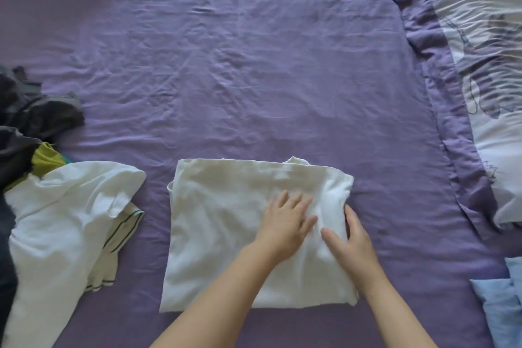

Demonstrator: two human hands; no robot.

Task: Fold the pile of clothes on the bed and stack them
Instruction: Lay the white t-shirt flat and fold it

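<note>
Unfolded pile (53, 206) at bed's (226, 65) left edge. Folded white shirt (226, 220) near centre. Left hand (288, 220) flat on it, fingers spread. Right hand (353, 237) at shirt's right edge, thumb on top, fingers alongside the fold. Blue cloth (500, 299) far right.

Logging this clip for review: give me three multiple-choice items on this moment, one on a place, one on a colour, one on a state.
1. Where does the unfolded pile of clothes lie?
A. left of the white garment
B. right of it
C. on the pillow

2. What colour is the bed sheet?
A. green
B. purple
C. red

3. How does the left hand lie?
A. in a fist
B. flat on the white garment
C. off the bed

Answers: 1 A, the pile sits at the left edge; 2 B, the sheet is purple throughout; 3 B, its fingers spread flat on the cloth, while the right hand holds the garment's right edge.
</note>
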